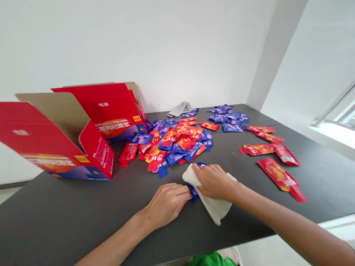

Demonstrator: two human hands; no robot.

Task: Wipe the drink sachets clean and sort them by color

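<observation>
At the front of the dark table, my left hand (169,202) pinches the near end of a blue pouch (193,193). Closed around a white cloth (215,208), my right hand (212,180) presses it on the same pouch, and most of the pouch is hidden beneath cloth and fingers. The cloth's loose end hangs toward the table's front edge. Just beyond both hands lies a heap of red and blue pouches (180,142).
Two open red cardboard boxes, one nearer (69,147) and one behind (111,111), stand at the left. A grey cloth (181,109) lies by the wall. Several blue pouches (229,116) are at the back right, several red pouches (279,173) at the right. The dark table (133,203) meets the wall behind.
</observation>
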